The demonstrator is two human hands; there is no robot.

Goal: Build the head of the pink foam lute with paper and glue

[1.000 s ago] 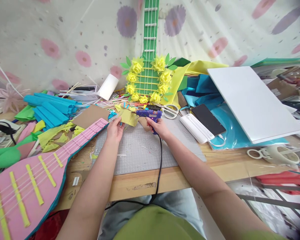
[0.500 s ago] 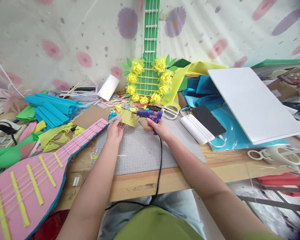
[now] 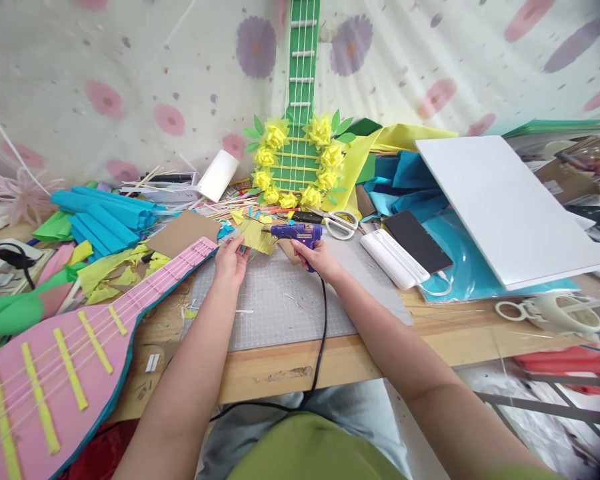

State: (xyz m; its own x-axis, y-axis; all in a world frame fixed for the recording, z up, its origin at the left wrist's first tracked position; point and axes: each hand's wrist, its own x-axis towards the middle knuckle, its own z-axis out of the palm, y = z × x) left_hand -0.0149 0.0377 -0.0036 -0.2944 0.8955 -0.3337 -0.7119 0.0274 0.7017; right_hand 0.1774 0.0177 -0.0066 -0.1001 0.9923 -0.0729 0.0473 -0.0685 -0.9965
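My right hand (image 3: 316, 257) is wrapped round the handle of a purple glue gun (image 3: 297, 231), whose black cord (image 3: 321, 333) trails over the grey cutting mat (image 3: 280, 300) and off the table edge. The gun's nozzle points left at a crumpled piece of yellow crepe paper (image 3: 257, 235). My left hand (image 3: 231, 261) pinches that paper at its left edge, just above the mat. A pink cardboard guitar (image 3: 65, 353) lies at the left, its neck ending beside my left hand.
A green cardboard guitar (image 3: 300, 87) ringed with yellow paper flowers leans on the wall behind. Scissors (image 3: 341, 223), a white power bank (image 3: 393, 257), a phone (image 3: 417, 239) and a white board (image 3: 505, 200) lie to the right. Blue crepe rolls (image 3: 105, 217) and scraps crowd the left.
The glue gun has shifted slightly left, bringing its nozzle closer to the yellow paper. Both hands otherwise hold their places.
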